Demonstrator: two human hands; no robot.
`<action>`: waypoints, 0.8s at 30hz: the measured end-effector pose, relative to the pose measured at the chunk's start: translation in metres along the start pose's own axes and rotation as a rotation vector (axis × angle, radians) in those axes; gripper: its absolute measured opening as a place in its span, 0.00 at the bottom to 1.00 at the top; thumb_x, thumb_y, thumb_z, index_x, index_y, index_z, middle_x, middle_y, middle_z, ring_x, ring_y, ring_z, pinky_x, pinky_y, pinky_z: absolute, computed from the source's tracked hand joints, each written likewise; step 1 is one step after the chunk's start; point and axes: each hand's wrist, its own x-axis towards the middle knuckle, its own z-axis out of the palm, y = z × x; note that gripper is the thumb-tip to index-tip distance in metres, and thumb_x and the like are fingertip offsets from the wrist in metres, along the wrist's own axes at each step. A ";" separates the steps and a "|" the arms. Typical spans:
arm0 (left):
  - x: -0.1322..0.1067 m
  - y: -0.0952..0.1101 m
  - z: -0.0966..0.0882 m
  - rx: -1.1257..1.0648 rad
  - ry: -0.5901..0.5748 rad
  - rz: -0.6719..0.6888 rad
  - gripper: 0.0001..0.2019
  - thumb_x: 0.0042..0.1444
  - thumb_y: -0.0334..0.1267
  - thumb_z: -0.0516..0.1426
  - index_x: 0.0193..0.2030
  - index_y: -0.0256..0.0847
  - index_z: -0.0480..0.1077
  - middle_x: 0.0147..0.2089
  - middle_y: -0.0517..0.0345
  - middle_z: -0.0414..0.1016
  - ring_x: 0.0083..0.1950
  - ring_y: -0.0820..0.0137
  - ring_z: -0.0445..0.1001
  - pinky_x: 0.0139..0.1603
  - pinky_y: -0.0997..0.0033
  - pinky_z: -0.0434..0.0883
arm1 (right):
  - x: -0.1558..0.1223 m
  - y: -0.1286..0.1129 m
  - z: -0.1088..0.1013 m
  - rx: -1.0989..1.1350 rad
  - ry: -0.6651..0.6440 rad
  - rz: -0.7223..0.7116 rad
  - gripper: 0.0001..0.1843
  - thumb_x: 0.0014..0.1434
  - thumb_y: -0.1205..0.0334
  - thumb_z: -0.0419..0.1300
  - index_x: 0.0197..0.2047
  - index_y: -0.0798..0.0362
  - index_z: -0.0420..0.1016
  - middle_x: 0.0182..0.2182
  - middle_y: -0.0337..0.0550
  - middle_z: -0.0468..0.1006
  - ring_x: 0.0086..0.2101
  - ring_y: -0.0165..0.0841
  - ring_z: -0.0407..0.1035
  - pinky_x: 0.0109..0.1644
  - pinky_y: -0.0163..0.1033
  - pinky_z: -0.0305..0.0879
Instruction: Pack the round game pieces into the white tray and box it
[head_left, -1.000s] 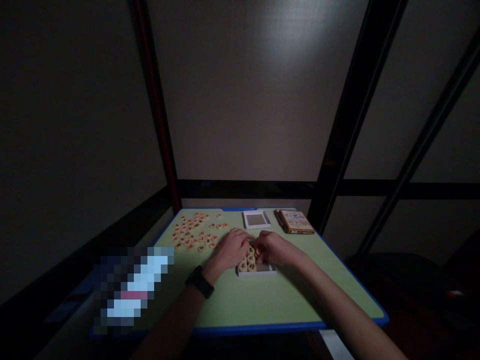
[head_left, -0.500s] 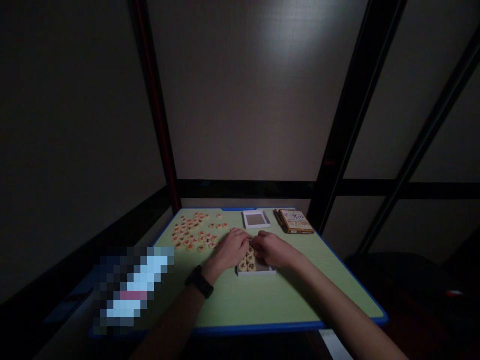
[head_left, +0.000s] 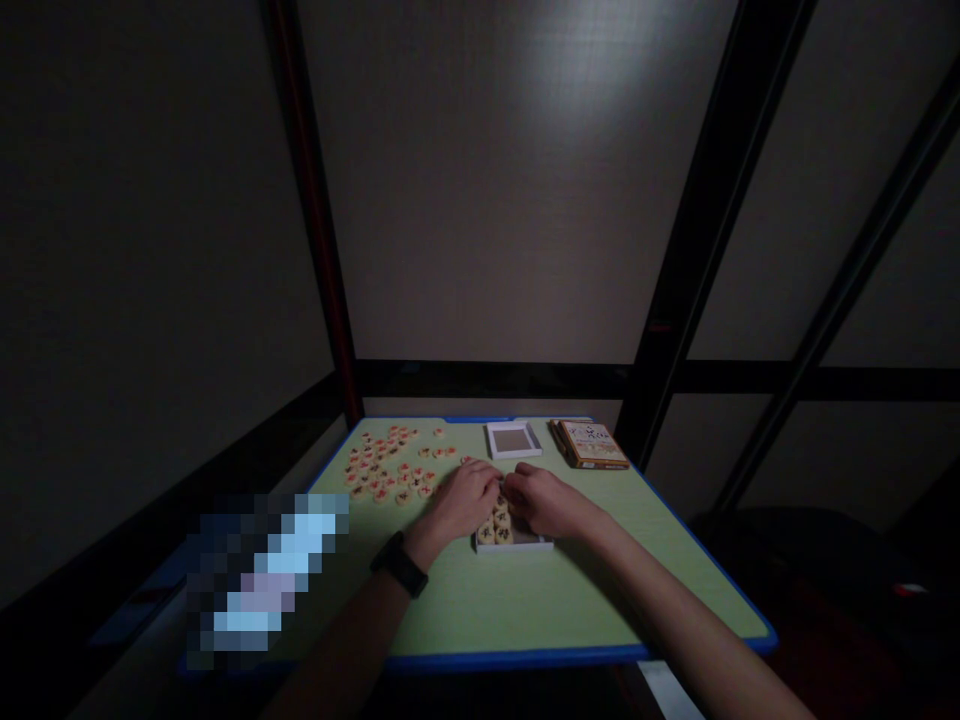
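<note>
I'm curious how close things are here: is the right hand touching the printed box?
Apart. The head view shows green tabletop between the right hand and the printed box, which lies farther back.

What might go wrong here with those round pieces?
The left hand and right hand crowd over the shallow, white, rectangular box, so a nudge might disturb the round, cream, black-marked pieces inside. The left hand is also close to loose, round, cream pieces on the green, blue-edged table, and could brush some aside.
</note>
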 end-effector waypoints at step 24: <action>-0.001 -0.001 0.002 0.015 0.003 0.003 0.16 0.63 0.31 0.47 0.40 0.39 0.77 0.42 0.51 0.80 0.48 0.65 0.75 0.57 0.63 0.70 | -0.001 0.005 0.001 0.083 0.007 0.031 0.10 0.49 0.78 0.59 0.34 0.56 0.73 0.33 0.41 0.68 0.30 0.29 0.62 0.35 0.32 0.57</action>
